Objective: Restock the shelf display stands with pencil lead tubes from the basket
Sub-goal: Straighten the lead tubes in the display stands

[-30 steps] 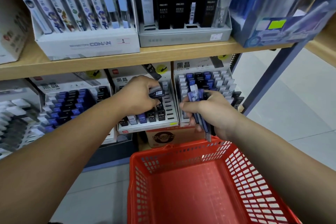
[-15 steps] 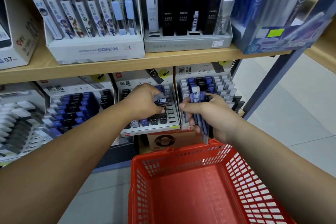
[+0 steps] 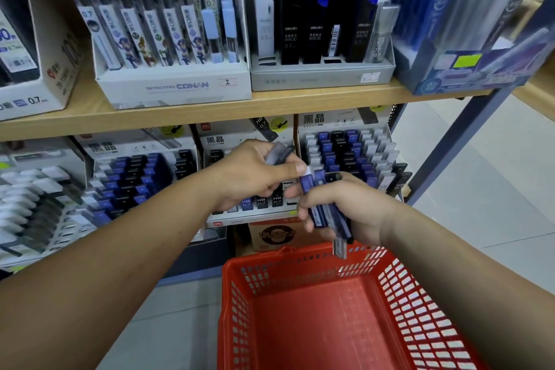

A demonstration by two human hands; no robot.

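**Figure: Both hands holding lead tubes in front of the lower shelf stands**

At far left, the left display stand (image 3: 135,177) on the lower shelf carried stepped rows of blue, black and white-capped tubes. The left hand (image 3: 252,177) was raised in front of the middle display stand (image 3: 258,215), whose front row showed a few tubes marked HB 0.7 beside bare slots. Its fingers were curled round a single grey tube (image 3: 277,154), a short, flat, smoky translucent case tilted up to the right. Its thumb stretched rightward and touched the top of the bundle of lead tubes (image 3: 326,215).

That bundle was held in the right hand (image 3: 360,207), whose fingers were wrapped closely about it. The tubes were slim rectangular cases, mostly translucent blue with pale labels and some clear grey, standing roughly upright. One clear case projected below the fist, above the far rim of the red basket (image 3: 300,261). Behind the right hand, the right display stand (image 3: 345,153) was nearly full of blue, black and clear tubes. The basket stood below both hands, showing its lattice walls and plain floor.
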